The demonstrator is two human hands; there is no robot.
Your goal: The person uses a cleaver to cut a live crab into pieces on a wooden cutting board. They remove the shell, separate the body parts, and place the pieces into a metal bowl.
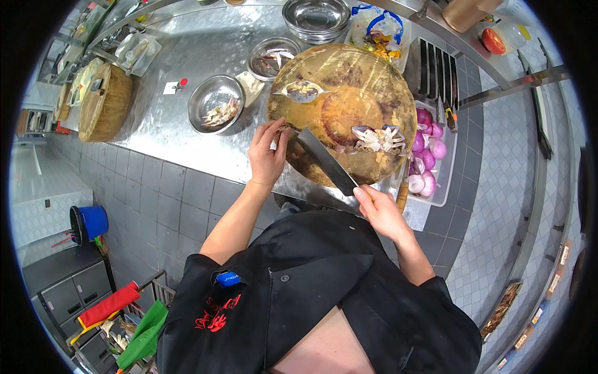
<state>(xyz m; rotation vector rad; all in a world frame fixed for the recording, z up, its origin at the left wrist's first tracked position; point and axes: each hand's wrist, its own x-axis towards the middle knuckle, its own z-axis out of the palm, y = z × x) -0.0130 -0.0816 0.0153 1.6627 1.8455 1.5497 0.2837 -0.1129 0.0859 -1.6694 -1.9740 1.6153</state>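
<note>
A round wooden chopping block (pixel 348 110) lies before me. My right hand (pixel 380 210) grips the handle of a Chinese cleaver (pixel 327 163), its dark blade slanting up and left across the block's near edge. My left hand (pixel 268 152) is at the block's left rim, fingers pinching a small dark piece (pixel 281 132) beside the blade's far end; what it is stays mostly hidden. Right of the blade lies an opened crab body (pixel 380 139) with white flesh and bluish claws. A crab's top shell (pixel 301 91), hollow side up, rests farther back on the block.
Left of the block stand a steel bowl with crab pieces (pixel 219 114), another steel bowl (pixel 273 56) and a cloth (pixel 251 86). A plastic tub of purple onions (pixel 427 154) and a knife rack (pixel 432 70) flank the right. Stacked bowls (pixel 316 21) and a plastic bag (pixel 380 30) stand behind.
</note>
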